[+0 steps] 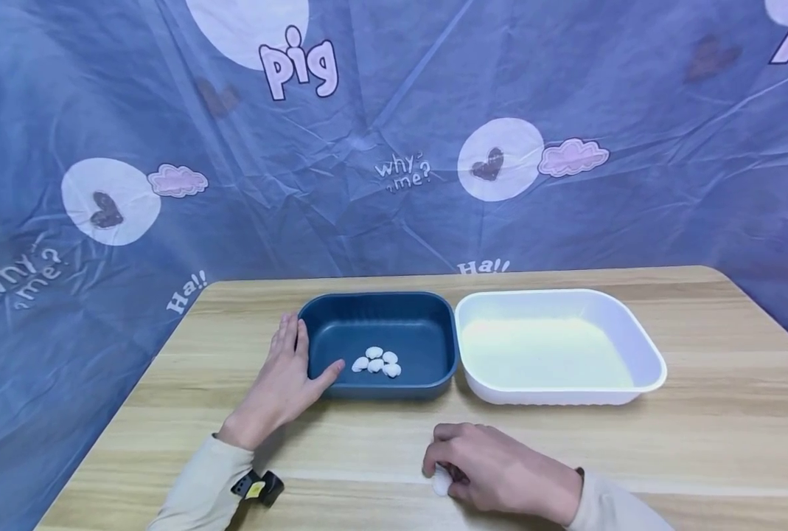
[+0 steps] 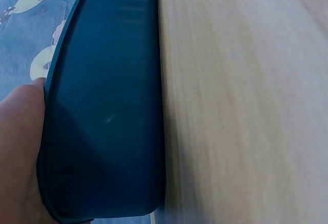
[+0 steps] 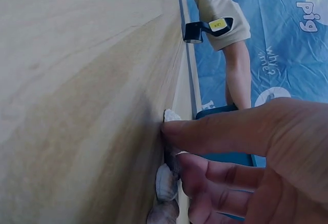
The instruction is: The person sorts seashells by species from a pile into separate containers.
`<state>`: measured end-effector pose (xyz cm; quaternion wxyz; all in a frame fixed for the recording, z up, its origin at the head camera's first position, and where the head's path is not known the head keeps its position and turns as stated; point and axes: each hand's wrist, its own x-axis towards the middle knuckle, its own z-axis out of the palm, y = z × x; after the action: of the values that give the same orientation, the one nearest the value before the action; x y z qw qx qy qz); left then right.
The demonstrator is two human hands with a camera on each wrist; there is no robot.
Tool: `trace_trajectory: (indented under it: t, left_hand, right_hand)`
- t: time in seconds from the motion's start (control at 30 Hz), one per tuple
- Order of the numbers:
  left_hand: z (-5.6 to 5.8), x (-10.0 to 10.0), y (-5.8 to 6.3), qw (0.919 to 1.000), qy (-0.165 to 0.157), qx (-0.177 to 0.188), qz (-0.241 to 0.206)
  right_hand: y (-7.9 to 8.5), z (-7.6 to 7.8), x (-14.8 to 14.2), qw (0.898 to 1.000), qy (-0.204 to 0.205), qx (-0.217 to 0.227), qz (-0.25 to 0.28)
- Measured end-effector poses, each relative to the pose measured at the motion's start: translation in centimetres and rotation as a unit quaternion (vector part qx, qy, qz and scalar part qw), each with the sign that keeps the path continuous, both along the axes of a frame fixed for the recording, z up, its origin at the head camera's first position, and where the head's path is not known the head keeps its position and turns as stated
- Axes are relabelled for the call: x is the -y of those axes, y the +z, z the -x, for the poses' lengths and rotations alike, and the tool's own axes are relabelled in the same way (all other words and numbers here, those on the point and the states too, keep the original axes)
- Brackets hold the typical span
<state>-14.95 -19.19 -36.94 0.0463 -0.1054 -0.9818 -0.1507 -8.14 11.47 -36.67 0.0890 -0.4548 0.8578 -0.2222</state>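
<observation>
My left hand (image 1: 286, 382) rests on the near left corner of a dark blue tray (image 1: 380, 392). Its fingers lie straight along the left rim, and the thumb reaches over the front rim; the left wrist view has the thumb (image 2: 20, 147) against the tray's wall (image 2: 107, 116). Several white seashells (image 1: 375, 365) are grouped on the tray's floor. In front of the tray, low over the table, my right hand (image 1: 486, 464) pinches a white seashell (image 1: 442, 481) between thumb and fingers. Below the fingers in the right wrist view, more seashells (image 3: 166, 183) show, mostly hidden from the head view.
A white tray (image 1: 562, 396) stands right beside the blue one, with their rims nearly meeting. Both stand on a wood-grain table (image 1: 719, 413). Behind the table hangs a blue printed cloth (image 1: 367, 214). A black camera band (image 1: 257, 487) is on my left wrist.
</observation>
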Motion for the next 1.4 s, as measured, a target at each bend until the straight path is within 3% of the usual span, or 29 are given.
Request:
trace_trajectory:
  t: [0.4, 0.7, 1.1, 1.4]
  left_hand:
    - [0.0, 0.0, 0.1, 1.0000, 0.001, 0.003, -0.002]
    - [0.0, 0.0, 0.1, 1.0000, 0.000, 0.004, 0.000]
    - [0.2, 0.0, 0.1, 1.0000, 0.001, 0.003, 0.006]
    - [0.1, -0.1, 0.3, 1.0000, 0.001, 0.004, 0.003]
  right_hand:
    - [0.0, 0.3, 0.1, 0.999, -0.018, 0.037, -0.018]
    - [0.1, 0.3, -0.1, 1.000, -0.011, 0.006, -0.004]
    - [0.2, -0.1, 0.2, 1.000, -0.004, 0.017, -0.021]
    - [-0.1, -0.7, 0.8, 0.999, -0.014, 0.002, -0.030]
